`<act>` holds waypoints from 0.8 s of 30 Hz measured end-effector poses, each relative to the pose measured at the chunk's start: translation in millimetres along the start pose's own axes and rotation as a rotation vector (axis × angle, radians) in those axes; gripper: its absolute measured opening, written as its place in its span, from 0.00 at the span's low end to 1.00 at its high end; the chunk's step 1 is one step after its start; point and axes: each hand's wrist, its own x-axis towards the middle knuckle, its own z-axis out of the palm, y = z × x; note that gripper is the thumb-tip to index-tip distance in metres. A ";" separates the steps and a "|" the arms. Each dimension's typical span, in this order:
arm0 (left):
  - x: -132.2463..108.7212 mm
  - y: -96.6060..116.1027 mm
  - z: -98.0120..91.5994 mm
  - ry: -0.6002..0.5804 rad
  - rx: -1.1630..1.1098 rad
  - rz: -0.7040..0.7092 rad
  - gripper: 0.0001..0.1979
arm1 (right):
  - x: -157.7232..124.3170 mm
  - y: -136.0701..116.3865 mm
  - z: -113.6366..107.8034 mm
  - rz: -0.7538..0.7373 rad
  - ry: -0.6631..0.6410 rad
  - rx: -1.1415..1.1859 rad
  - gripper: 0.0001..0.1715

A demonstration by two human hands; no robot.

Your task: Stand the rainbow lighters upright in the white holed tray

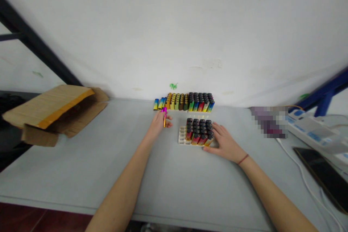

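Between the fingers of my left hand [158,122] is a shiny lighter [164,116], purple at the top and orange below, held upright. My right hand [224,143] rests around the right side of a white tray [182,140], its thumb at the front edge and its fingers along the far right. Several black-topped lighters [199,130] stand in that tray, and its left column of slots shows bare. Behind it, against the wall, stands a block of black-topped lighters [201,101]. Left of them are rows of yellow, orange and dark lighters [176,102] and a few blue-and-yellow ones [160,104].
At the left of the grey table [174,181] lies an opened cardboard box [57,110]. On the right are a white power strip [312,130], a dark phone [323,177], a white cable [299,170] and a blurred-out item [269,121]. A white wall [174,36] closes the back.
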 end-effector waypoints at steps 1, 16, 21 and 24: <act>-1.9 0.5 3.6 -0.018 -0.057 -0.014 0.05 | -0.1 0.0 0.0 0.000 0.003 -0.001 0.50; -29.5 5.3 28.7 -0.025 -0.231 -0.050 0.32 | -0.7 1.5 1.8 -0.008 0.014 -0.008 0.51; -30.6 0.8 31.3 0.020 -0.185 0.019 0.32 | -0.6 1.1 1.9 -0.005 0.010 -0.005 0.50; -30.0 -1.5 32.1 0.011 -0.173 0.013 0.30 | -0.3 0.9 1.1 -0.002 -0.001 -0.003 0.50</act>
